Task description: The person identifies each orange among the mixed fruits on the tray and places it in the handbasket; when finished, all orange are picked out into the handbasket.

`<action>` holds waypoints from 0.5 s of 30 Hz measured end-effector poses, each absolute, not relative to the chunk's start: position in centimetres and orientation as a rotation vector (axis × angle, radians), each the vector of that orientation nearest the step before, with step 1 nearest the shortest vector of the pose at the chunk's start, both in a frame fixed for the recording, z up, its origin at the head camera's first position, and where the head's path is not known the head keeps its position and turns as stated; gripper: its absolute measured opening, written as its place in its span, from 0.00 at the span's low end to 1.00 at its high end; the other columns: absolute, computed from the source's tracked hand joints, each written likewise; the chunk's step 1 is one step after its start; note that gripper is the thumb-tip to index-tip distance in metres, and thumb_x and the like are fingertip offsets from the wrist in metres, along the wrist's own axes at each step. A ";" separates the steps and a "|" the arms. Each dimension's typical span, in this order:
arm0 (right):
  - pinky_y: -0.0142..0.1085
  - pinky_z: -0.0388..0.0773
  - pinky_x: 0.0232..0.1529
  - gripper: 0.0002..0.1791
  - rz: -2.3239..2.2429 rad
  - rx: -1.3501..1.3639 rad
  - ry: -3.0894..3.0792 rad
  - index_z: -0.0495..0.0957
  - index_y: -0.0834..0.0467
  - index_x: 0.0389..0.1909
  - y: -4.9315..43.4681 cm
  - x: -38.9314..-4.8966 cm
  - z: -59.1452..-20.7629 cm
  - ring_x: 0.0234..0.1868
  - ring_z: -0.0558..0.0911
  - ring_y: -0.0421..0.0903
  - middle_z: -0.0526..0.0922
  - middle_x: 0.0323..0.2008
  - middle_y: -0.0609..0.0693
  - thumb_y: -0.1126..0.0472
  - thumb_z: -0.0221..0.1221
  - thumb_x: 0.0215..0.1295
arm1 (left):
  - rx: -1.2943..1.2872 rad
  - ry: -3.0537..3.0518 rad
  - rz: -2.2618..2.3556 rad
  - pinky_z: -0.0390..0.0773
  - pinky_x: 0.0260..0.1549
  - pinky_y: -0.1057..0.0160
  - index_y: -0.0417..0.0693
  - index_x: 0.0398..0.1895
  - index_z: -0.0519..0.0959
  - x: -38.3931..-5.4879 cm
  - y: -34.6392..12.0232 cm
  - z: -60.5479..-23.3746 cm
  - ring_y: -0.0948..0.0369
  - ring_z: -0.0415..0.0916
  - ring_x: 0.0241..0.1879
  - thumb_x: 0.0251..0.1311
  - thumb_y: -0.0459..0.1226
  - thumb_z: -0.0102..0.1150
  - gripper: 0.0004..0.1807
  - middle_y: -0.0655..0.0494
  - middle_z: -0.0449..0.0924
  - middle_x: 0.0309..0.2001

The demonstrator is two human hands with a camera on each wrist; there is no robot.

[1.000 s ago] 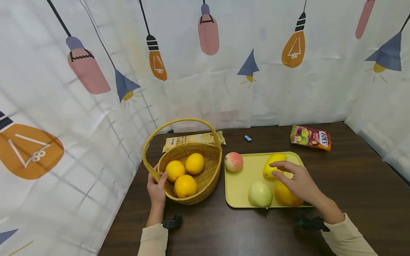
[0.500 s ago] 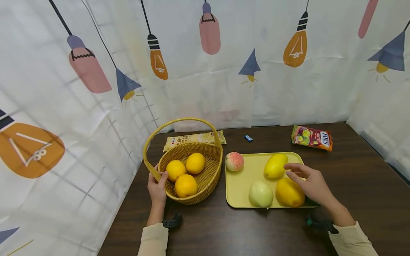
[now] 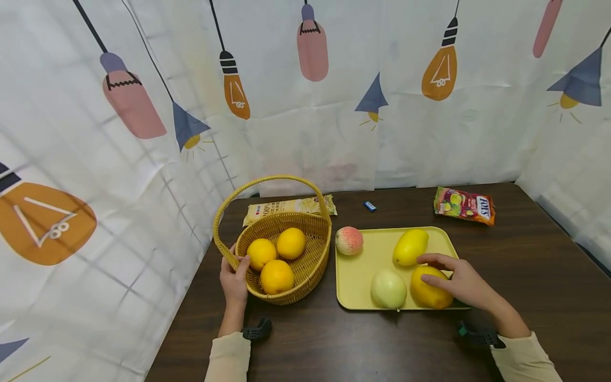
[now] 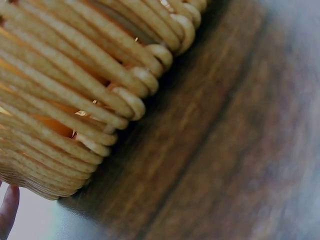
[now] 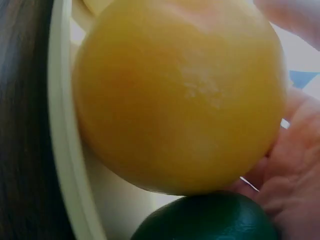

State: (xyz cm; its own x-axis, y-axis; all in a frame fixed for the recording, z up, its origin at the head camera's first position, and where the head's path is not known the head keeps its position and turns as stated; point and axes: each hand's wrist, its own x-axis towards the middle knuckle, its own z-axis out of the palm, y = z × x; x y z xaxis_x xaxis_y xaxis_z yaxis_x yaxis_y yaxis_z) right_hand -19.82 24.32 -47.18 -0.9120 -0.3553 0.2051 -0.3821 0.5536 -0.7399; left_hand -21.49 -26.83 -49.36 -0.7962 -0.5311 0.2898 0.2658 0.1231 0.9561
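Observation:
My left hand (image 3: pixel 234 284) grips the near left side of a yellow wicker basket (image 3: pixel 312 273), its thumb over the rim. The basket holds three oranges (image 3: pixel 277 277); its woven wall (image 4: pixel 65 85) fills much of the left wrist view. My right hand (image 3: pixel 468 284) curls round a golden-yellow mango (image 3: pixel 427 294), thumb on the near side, fingers on the far side. That mango (image 5: pixel 180 100) lies in a pale yellow tray (image 3: pixel 363 276), against a dark green fruit (image 5: pixel 205 222) mostly hidden in the head view. A lemon (image 3: pixel 410 246) and a light green round fruit (image 3: pixel 389 289) lie beside it.
A peach (image 3: pixel 349 241) sits at the tray's far left corner, close to the basket. Behind lie a long yellow snack packet (image 3: pixel 286 206), a small blue wrapped candy (image 3: pixel 369 206) and a red candy bag (image 3: pixel 464 206). A printed curtain (image 3: pixel 324 132) hangs behind the table.
My right hand has drawn back from over the lemon toward the right, then come down round the mango. The left hand and basket hold still.

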 end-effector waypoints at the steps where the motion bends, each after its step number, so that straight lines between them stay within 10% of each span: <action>1: 0.31 0.75 0.46 0.18 1.314 0.670 -2.744 0.79 0.52 0.56 24.3 -19.8 -47.2 0.47 0.78 0.38 0.82 0.51 0.45 0.55 0.63 0.66 | 0.258 -1.811 -1.737 0.74 0.32 0.74 0.38 0.62 0.73 -21.5 -26.8 -49.4 0.66 0.72 0.31 0.64 0.33 0.60 0.23 0.57 0.73 0.32; 15: 0.35 0.71 0.46 0.33 1.537 1.088 -2.816 0.69 0.53 0.67 26.0 -20.6 -46.6 0.52 0.71 0.40 0.70 0.64 0.47 0.61 0.66 0.60 | 0.256 -1.815 -1.728 0.74 0.32 0.75 0.38 0.62 0.73 -21.5 -26.8 -49.5 0.66 0.72 0.31 0.64 0.32 0.60 0.23 0.58 0.73 0.33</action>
